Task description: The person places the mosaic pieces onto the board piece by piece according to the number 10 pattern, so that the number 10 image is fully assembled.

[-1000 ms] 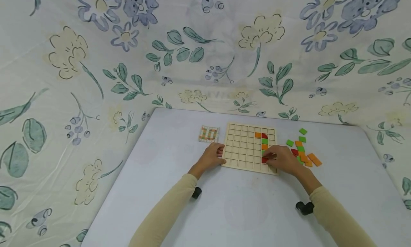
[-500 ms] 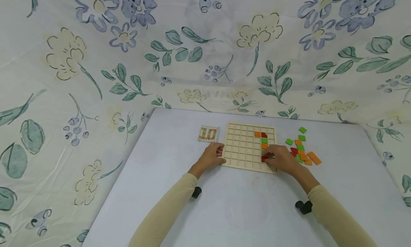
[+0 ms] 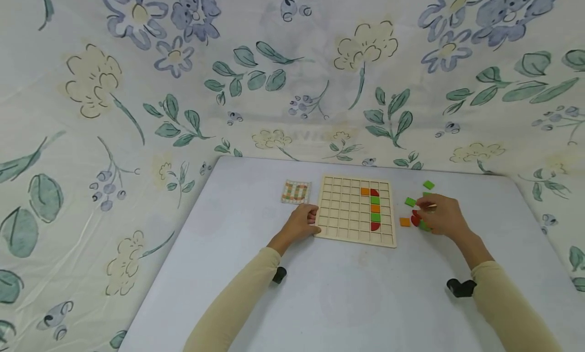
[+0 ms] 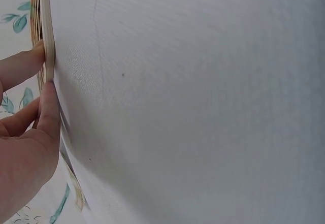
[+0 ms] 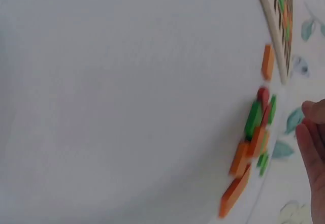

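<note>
Wooden grid board sits near the tabletop's far edge, left hand gripping it, right hand over loose pieces towards the far-right corner, its grasp unclear, best lifting singly without scattering neighbours.

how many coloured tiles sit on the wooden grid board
6: an orange square tile left of a curved red tile; below that, in one column, a green square tile, second orange tile, second green tile, second red tile. None seem hidden.
</note>
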Motion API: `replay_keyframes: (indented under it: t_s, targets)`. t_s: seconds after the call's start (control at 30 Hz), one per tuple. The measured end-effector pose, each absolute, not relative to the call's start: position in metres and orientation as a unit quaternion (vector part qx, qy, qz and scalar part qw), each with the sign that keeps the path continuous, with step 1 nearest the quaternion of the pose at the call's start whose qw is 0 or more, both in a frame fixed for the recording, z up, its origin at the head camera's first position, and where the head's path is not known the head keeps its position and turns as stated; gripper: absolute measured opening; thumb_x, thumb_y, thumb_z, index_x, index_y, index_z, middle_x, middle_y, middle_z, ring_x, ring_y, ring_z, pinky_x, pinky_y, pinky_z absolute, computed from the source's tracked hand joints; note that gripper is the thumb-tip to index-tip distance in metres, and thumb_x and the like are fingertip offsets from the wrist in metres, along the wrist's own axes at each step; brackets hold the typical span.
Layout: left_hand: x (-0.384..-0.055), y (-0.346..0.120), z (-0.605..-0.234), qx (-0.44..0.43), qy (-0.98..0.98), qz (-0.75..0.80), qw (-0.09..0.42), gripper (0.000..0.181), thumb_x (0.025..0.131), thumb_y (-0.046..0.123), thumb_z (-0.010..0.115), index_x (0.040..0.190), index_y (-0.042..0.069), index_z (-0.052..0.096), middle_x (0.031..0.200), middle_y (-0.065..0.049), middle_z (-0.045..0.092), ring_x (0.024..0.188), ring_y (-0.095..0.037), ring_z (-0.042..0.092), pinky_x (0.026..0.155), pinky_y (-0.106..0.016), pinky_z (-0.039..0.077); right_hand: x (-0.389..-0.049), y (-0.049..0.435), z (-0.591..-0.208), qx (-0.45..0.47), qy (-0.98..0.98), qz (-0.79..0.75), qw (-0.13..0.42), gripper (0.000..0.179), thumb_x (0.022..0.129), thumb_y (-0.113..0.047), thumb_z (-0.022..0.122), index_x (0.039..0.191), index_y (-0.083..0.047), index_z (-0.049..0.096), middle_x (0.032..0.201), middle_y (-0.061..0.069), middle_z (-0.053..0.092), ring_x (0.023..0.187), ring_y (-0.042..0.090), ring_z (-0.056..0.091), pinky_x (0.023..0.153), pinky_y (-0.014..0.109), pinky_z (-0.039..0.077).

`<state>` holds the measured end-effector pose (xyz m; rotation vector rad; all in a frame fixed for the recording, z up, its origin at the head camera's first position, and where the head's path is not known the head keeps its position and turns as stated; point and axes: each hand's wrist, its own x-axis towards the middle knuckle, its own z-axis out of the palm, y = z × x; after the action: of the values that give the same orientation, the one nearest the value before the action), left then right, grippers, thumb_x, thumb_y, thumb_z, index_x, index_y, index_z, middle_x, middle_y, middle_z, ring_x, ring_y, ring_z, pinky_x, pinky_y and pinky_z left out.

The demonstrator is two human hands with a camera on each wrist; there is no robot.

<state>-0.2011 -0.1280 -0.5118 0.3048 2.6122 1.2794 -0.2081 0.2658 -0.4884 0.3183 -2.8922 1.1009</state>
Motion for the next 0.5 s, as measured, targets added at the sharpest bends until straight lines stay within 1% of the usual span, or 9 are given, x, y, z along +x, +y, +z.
replay_keyframes:
  t_s: [0.17, 0.23, 0.37, 0.5]
  targets:
    - [-0.202, -0.127, -0.512, 0.104, 0.887, 0.436, 0.108, 0.063, 0.076, -0.006, 0.079, 0.132, -0.009, 0.051, 0.111, -0.014, 0.052, 0.101, -0.023, 0.055, 0.088, -0.026, 0.053, -0.196, 0.294, -0.495, 0.054, -0.939, 0.339, -0.002, 0.028, 0.091, -0.014, 0.068, 0.113, 0.005, 0.066, 0.113, 0.026, 0.063, 0.101, 0.043, 0.061, 0.081, 0.051, 0.057]
    - [-0.202, -0.127, -0.512, 0.104, 0.887, 0.436, 0.11, 0.063, 0.076, -0.006, 0.079, 0.132, -0.009, 0.051, 0.111, -0.013, 0.052, 0.101, -0.023, 0.055, 0.087, -0.026, 0.053, -0.19, 0.302, -0.498, 0.047, -0.942, 0.333, -0.002, 0.029, 0.092, -0.015, 0.067, 0.113, 0.005, 0.066, 0.113, 0.026, 0.063, 0.1, 0.042, 0.061, 0.08, 0.052, 0.056]
    - [-0.202, -0.128, -0.511, 0.102, 0.888, 0.434, 0.112, 0.064, 0.076, -0.005, 0.079, 0.133, -0.009, 0.05, 0.111, -0.013, 0.052, 0.101, -0.023, 0.055, 0.087, -0.025, 0.053, -0.182, 0.31, -0.501, 0.036, -0.947, 0.319, -0.003, 0.031, 0.092, -0.018, 0.067, 0.113, 0.005, 0.066, 0.112, 0.026, 0.064, 0.1, 0.042, 0.06, 0.082, 0.053, 0.055]
    - [-0.202, -0.128, -0.512, 0.104, 0.887, 0.437, 0.113, 0.064, 0.076, -0.006, 0.079, 0.132, -0.009, 0.05, 0.111, -0.013, 0.052, 0.101, -0.023, 0.055, 0.087, -0.024, 0.053, -0.178, 0.315, -0.504, 0.023, -0.951, 0.308, -0.016, 0.035, 0.092, -0.02, 0.067, 0.115, 0.006, 0.065, 0.115, 0.027, 0.062, 0.103, 0.043, 0.058, 0.084, 0.055, 0.053]
